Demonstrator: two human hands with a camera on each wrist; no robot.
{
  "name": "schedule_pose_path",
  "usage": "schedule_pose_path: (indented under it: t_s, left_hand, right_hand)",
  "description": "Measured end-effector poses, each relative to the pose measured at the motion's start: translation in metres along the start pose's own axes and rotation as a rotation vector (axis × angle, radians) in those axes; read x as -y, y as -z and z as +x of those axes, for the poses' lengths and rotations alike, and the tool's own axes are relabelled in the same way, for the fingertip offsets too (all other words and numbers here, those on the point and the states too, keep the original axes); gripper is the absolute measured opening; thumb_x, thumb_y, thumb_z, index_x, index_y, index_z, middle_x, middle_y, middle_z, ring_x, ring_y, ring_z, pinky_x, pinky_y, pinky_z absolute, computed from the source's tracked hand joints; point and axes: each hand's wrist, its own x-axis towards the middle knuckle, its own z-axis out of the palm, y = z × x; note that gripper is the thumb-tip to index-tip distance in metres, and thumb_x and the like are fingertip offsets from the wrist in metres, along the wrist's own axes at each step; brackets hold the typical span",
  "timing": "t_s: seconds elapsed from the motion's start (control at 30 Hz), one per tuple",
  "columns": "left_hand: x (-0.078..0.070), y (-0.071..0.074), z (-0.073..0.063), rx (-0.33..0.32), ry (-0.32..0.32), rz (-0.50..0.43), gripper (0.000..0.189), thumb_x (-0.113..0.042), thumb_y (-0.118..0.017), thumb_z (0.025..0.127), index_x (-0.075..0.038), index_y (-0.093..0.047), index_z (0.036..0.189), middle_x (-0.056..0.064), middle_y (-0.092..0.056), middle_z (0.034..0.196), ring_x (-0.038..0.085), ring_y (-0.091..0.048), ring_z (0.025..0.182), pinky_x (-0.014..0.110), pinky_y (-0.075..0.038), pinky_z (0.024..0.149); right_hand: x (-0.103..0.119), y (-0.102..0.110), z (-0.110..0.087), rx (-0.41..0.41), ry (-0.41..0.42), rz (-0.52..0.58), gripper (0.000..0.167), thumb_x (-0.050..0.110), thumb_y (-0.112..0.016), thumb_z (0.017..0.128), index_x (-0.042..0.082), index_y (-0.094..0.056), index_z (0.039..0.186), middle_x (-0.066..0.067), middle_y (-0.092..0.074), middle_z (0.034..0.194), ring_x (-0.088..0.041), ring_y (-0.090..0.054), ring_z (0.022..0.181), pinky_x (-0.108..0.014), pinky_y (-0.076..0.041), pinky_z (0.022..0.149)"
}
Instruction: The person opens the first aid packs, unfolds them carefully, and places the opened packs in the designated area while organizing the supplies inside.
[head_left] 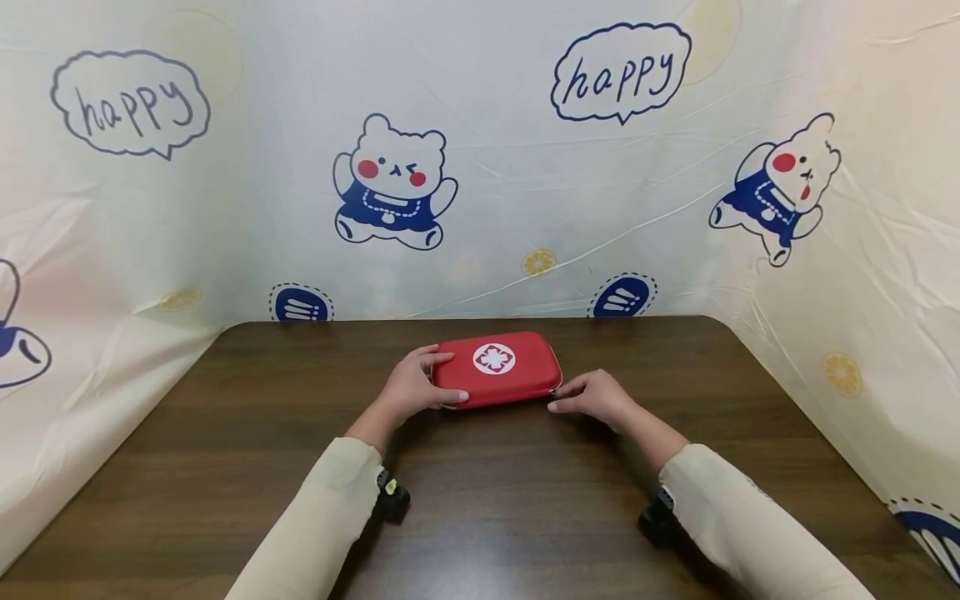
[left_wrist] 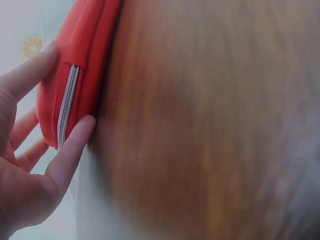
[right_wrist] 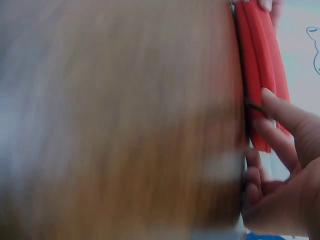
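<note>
Patterned cloth backdrop (head_left: 495,67) stood behind and at both sides of a dark brown wooden table (head_left: 480,500). Left hand (head_left: 408,387): grasping the left end of a red case (head_left: 517,379), thumb on the near side, other fingers over the top and around the end. Right hand (head_left: 600,396): at the case's near right corner, thumb and forefinger pinching a small dark zipper pull (right_wrist: 256,106), other fingers curled in toward the palm.

Case lay flat on the table, in the far half, near the middle left to right, between the two hands, its right end turned slightly away from the person. White round emblem (head_left: 494,359) with a red pattern sat on its lid. Silvery zipper (left_wrist: 67,105) showed at the left end, in the left wrist view, beside the fingers.

Further out, cream sleeves (head_left: 315,517) covered both forearms. Black devices, one at the left wrist (head_left: 392,498) and one at the right (head_left: 657,518), stuck out by the cuffs. Backdrop carried cartoon bears (head_left: 390,187) in blue, "happy" speech bubbles (head_left: 622,73) and orange slices (head_left: 538,262). Table surface came out blurred in both wrist views.
</note>
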Motion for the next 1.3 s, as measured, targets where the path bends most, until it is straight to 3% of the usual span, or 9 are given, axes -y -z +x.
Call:
schedule_pose_path:
  t_s: [0.23, 0.47, 0.63, 0.93, 1.3]
  left_hand:
    - [-0.001, -0.003, 0.0, -0.022, 0.021, 0.006, 0.078, -0.026, -0.087, 0.072, -0.015, -0.053, 0.141, 0.007, -0.03, 0.153, 0.032, -0.033, 0.132, 0.034, -0.059, 0.068]
    - [-0.002, 0.0, 0.0, -0.022, 0.016, 0.019, 0.079, -0.027, -0.088, 0.071, -0.015, -0.054, 0.141, 0.007, -0.031, 0.153, 0.033, -0.033, 0.132, 0.034, -0.059, 0.068]
    - [-0.003, 0.005, 0.001, -0.002, 0.011, 0.028, 0.079, -0.027, -0.088, 0.07, -0.016, -0.054, 0.141, 0.007, -0.031, 0.153, 0.033, -0.036, 0.13, 0.035, -0.059, 0.069]
    - [0.004, 0.011, 0.003, 0.054, 0.027, -0.038, 0.077, -0.032, -0.085, 0.074, -0.018, -0.052, 0.142, 0.011, -0.03, 0.154, 0.034, -0.046, 0.12, 0.034, -0.059, 0.069]
    - [0.001, 0.008, 0.003, 0.045, 0.047, -0.066, 0.068, -0.027, -0.083, 0.077, -0.018, -0.056, 0.139, 0.013, -0.037, 0.149, 0.031, -0.051, 0.112, 0.033, -0.058, 0.065]
  right_hand:
    - [0.005, -0.011, 0.004, -0.126, -0.11, 0.01, 0.023, 0.026, -0.084, 0.077, 0.007, -0.08, 0.09, -0.004, -0.072, 0.091, -0.02, -0.057, 0.084, -0.03, -0.047, 0.069]
    - [0.006, -0.008, 0.003, -0.106, -0.11, 0.049, 0.012, 0.018, -0.081, 0.079, 0.007, -0.079, 0.084, -0.004, -0.071, 0.09, -0.021, -0.057, 0.085, -0.031, -0.047, 0.073]
    - [0.002, -0.002, 0.005, -0.053, -0.037, 0.018, 0.011, 0.018, -0.081, 0.079, 0.008, -0.079, 0.083, -0.001, -0.07, 0.085, -0.018, -0.055, 0.081, -0.03, -0.047, 0.07]
    - [-0.008, 0.01, 0.007, 0.075, 0.261, -0.078, 0.006, 0.014, -0.077, 0.083, 0.01, -0.074, 0.081, 0.003, -0.065, 0.073, -0.015, -0.052, 0.068, -0.03, -0.045, 0.061]
    - [-0.012, 0.023, 0.006, 0.178, 0.311, -0.106, 0.005, 0.01, -0.072, 0.087, 0.01, -0.07, 0.082, 0.004, -0.062, 0.071, -0.014, -0.053, 0.065, -0.03, -0.048, 0.059]
